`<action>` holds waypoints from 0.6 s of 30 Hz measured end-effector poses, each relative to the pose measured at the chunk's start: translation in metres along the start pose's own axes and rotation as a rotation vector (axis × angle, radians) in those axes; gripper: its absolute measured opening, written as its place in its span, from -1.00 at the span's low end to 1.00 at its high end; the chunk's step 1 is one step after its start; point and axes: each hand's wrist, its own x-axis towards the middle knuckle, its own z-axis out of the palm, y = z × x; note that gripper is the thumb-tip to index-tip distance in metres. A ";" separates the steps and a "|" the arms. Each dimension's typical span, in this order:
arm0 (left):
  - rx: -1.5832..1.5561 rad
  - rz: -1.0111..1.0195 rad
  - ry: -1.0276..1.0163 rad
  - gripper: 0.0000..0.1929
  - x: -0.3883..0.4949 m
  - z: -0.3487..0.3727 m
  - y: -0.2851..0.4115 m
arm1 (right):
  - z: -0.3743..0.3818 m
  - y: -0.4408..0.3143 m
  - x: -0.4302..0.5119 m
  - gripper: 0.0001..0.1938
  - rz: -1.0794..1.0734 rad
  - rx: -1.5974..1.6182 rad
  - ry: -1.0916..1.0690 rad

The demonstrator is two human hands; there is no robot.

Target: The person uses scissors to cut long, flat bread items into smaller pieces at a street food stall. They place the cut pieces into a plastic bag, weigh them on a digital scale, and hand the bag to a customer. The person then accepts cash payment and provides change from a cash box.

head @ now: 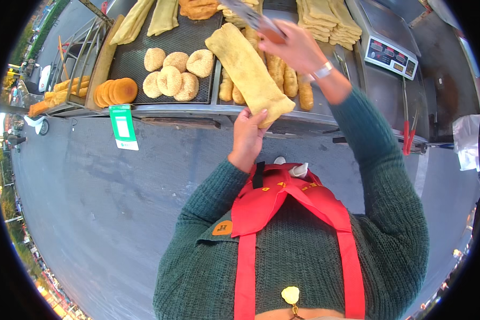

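My left hand (249, 138) pinches the near end of a long flat piece of fried dough (250, 70), thumb on top. The piece slants away to the upper left over fried dough sticks (291, 81). Above them, my right hand (294, 44) grips the brown handle of a metal utensil (246, 14); it is blurred, and I cannot tell whether it is a knife or a brush. Left of the flat piece, several sesame-coated round breads (170, 80) lie on a dark perforated tray (122, 64).
Stacked flat dough pieces (316, 16) lie at the back right, beside a digital scale (391, 56). Red-handled tongs (407, 136) hang over the near right edge. Orange round cakes (118, 92) stand at the tray's left corner; a green card (123, 126) hangs from the front rail.
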 end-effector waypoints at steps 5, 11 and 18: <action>0.008 -0.073 0.052 -0.69 0.001 0.018 0.007 | -0.057 -0.034 -0.119 -0.75 0.878 0.659 -0.164; -0.055 -0.092 0.078 -0.64 0.000 0.031 0.013 | -0.077 -0.061 -0.210 -0.76 1.089 1.061 -0.044; -0.105 -0.173 0.133 -0.59 0.003 0.025 0.002 | -0.080 -0.070 -0.255 -0.83 1.074 1.051 -0.289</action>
